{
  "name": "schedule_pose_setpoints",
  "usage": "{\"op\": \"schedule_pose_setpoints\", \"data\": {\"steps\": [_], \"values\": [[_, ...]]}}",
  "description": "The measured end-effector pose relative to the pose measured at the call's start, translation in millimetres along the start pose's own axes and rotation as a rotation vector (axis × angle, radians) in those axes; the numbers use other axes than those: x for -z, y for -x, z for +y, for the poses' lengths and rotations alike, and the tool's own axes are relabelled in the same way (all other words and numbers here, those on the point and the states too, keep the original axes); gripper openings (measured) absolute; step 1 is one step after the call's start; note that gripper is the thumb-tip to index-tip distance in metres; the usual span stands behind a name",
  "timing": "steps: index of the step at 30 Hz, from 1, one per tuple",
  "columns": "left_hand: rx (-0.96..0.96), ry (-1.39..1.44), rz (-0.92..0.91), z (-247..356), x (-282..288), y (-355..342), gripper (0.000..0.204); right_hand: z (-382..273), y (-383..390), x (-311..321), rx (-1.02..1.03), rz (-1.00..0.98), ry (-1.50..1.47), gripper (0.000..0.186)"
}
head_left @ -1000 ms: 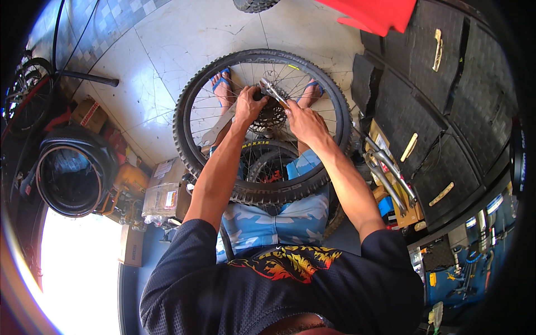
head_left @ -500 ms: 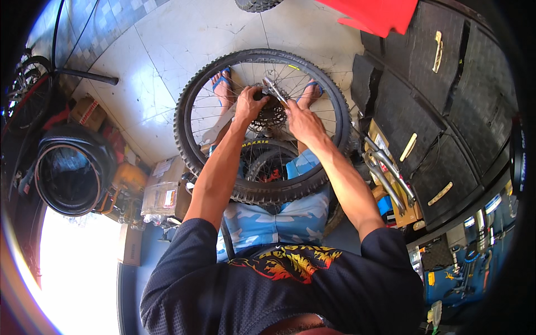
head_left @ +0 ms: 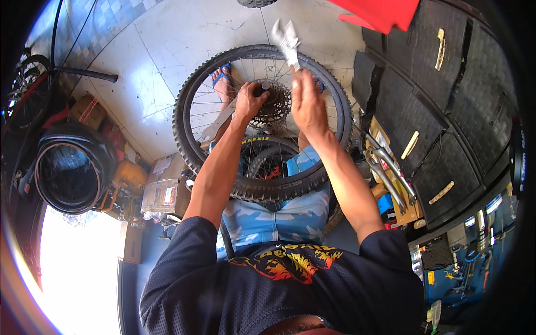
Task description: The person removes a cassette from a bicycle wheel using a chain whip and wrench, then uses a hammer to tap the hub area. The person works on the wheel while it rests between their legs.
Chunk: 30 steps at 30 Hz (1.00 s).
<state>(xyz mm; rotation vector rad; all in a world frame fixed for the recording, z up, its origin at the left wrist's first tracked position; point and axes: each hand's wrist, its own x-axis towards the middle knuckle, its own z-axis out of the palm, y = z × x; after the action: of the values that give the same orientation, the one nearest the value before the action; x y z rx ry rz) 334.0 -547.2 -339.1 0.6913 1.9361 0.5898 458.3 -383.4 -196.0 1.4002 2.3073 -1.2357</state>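
A bicycle wheel with a knobby tyre (head_left: 182, 146) lies across my lap, cassette (head_left: 275, 106) facing up. My left hand (head_left: 249, 100) is closed at the cassette's centre, thumb and fingers around a small dark tool (head_left: 265, 87) at the hub. A flat grey spanner (head_left: 219, 124) lies over the spokes beside my left wrist; its upper end is hidden by that hand. My right hand (head_left: 309, 106) grips an adjustable wrench (head_left: 287, 44), raised clear of the cassette. The wrench is smeared by motion, its head pointing away from me past the wheel's far rim.
Black drawers with pale handles (head_left: 410, 145) stand on the right, with a suspension fork (head_left: 388, 181) leaning near them. Loose tyres (head_left: 47, 195) and cardboard boxes (head_left: 162, 195) are on the left. A red panel (head_left: 385, 14) juts in at the top right.
My right hand has lifted the adjustable wrench off the cassette, up and away from me, its head swinging toward the far rim. My left hand stays at the hub.
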Motion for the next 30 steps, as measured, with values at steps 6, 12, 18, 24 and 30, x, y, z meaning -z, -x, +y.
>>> {"op": "schedule_pose_setpoints", "data": {"steps": [6,12,18,24,30], "values": [[0.024,-0.002,-0.024,-4.1,0.6,-3.1,0.047,36.0,19.4,-24.0,-0.008,-0.233,0.192,0.035],[0.074,0.041,-0.136,-0.3,10.7,-9.1,0.053,27.9,18.0,3.7,-0.249,-0.244,-0.031,0.041],[0.225,-0.055,-0.284,1.9,25.2,-41.3,0.059,36.3,37.4,23.2,-0.384,-0.21,-0.033,0.046],[0.103,0.073,-0.314,-6.0,17.9,-50.1,0.041,52.5,58.0,18.9,-0.326,-0.294,0.018,0.038],[0.067,0.071,-0.409,-3.0,18.4,-55.2,0.042,47.3,58.9,6.5,-0.344,-0.377,0.071,0.037]]}}
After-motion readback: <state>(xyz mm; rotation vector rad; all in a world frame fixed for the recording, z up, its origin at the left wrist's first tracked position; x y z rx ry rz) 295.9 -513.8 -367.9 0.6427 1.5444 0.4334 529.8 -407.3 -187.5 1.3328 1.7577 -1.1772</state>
